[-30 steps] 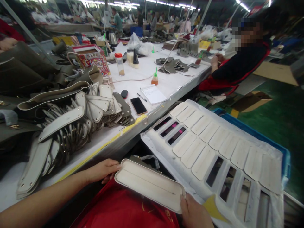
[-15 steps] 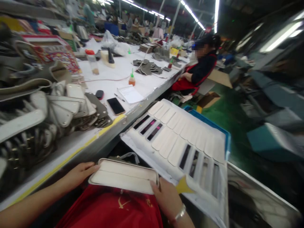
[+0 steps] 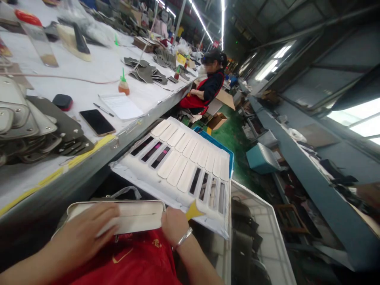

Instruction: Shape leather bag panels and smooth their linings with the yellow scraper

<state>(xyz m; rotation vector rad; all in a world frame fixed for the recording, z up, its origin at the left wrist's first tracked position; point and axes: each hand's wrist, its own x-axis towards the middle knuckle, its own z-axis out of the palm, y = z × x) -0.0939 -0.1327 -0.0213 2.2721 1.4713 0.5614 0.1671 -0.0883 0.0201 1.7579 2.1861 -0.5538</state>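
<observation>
A long white panel with rounded corners and a dark edge [image 3: 139, 217] lies across my lap, over a red apron [image 3: 139, 261]. My right hand [image 3: 175, 225] grips its right end, fingers wrapped round the edge. Across the panel's left part rests my left hand [image 3: 86, 229], its fingers stretched out and somewhat blurred. To the upper right, a white rack [image 3: 142, 172] holds rows of white rounded pieces [image 3: 178, 170], with several dark slots between them. A yellow star-shaped piece [image 3: 194, 211] is at the rack's lower edge.
On the table [image 3: 86, 89] at the left are a phone [image 3: 97, 122], a notepad [image 3: 121, 106], a pen, a glue bottle [image 3: 124, 86] and stacked pieces [image 3: 26, 114]. A person [image 3: 208, 85] sits farther along. A crate [image 3: 267, 237] stands at the right.
My left hand has moved from the panel's left end onto its face. The view has swung right, so the table, rack and panel appear farther left. My right hand keeps its grip.
</observation>
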